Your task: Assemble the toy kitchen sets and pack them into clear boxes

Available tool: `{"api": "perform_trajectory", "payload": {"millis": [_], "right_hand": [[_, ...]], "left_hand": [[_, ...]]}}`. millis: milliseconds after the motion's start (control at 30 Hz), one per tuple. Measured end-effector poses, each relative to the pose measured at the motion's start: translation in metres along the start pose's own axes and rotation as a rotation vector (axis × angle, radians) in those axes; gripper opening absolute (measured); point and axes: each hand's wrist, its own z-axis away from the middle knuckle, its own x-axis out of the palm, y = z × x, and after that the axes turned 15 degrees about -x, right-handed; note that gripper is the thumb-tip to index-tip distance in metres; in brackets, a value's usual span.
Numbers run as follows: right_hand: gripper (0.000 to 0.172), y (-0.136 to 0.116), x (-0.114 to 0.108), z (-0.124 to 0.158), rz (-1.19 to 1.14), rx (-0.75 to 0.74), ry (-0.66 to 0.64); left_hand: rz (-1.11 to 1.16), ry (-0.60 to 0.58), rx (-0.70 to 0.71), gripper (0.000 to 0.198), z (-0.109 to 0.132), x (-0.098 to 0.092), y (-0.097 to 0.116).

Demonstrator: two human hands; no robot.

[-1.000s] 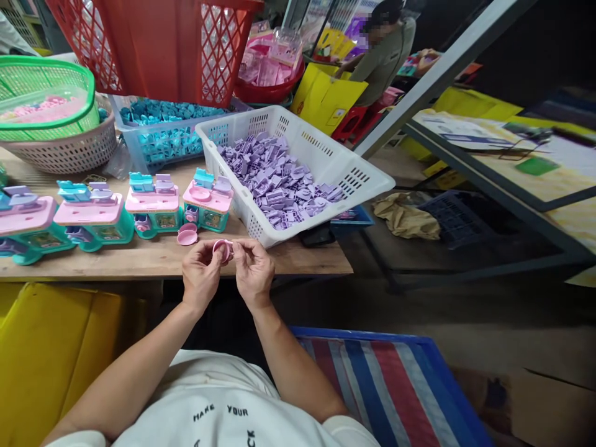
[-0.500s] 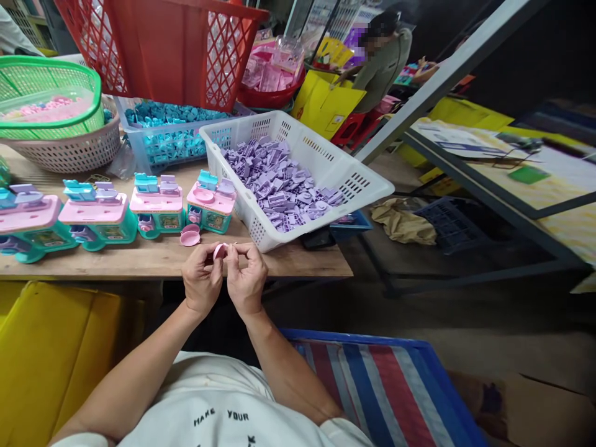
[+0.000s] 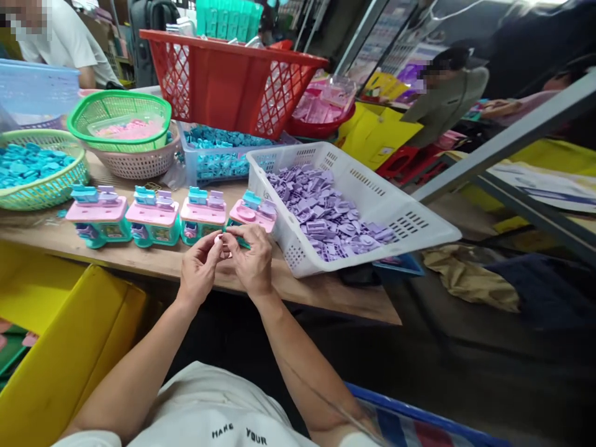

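My left hand and my right hand meet above the table's front edge, their fingertips pinched together. Between them is a small pink plastic piece, mostly covered by the fingers; its full shape is hidden. Just behind stand several toy sets in a row, each with a teal base and a pink top. The rightmost toy set carries a round pink dish on its top and is partly hidden by my right hand. Another toy set stands behind my left hand, topped with blue and purple parts.
A white basket of purple plastic parts is at the right. Behind the row are a blue-tinted bin, a red basket and a green basket. Yellow boxes stand lower left. Co-workers sit farther back.
The view has swung left, so the table's contents appear farther right. Both hands stay together on the pink piece, now overlapping the toy sets in view. The round pink piece on the table is largely covered.
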Motion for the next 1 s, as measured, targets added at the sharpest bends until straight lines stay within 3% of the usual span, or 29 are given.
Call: {"api": "perform_trajectory", "payload": {"millis": [100,267,400,500,667,733,867,1000], "right_hand": [[0.016,-0.008,0.008,-0.013,-0.021,-0.138,-0.016],[0.019,-0.007,0.024,-0.035,-0.009,-0.363,-0.193],[0.022,0.003,0.03,-0.055,0.056,-0.427,-0.364],[0.023,0.014,0.032,-0.064,0.174,-0.438,-0.401],[0.022,0.03,0.042,-0.065,0.379,-0.451,-0.543],[0.022,0.032,0.047,-0.064,0.439,-0.472,-0.617],[0.026,0.028,0.051,-0.064,0.522,-0.506,-0.673],[0.027,0.02,0.05,-0.073,0.561,-0.558,-0.745]], "left_hand": [[0.119,0.065,0.035,0.047,-0.005,-0.005,0.016],[0.175,0.03,0.085,0.046,-0.026,-0.015,0.029],[0.097,0.019,0.095,0.041,-0.042,-0.025,0.04],[-0.152,0.038,0.189,0.03,-0.047,-0.033,0.048],[-0.755,0.257,0.633,0.029,-0.052,-0.056,0.053],[-0.956,0.242,0.734,0.035,-0.056,-0.065,0.053],[-1.272,0.081,0.747,0.047,-0.064,-0.074,0.053],[-1.47,0.054,0.733,0.044,-0.068,-0.07,0.058]]}}
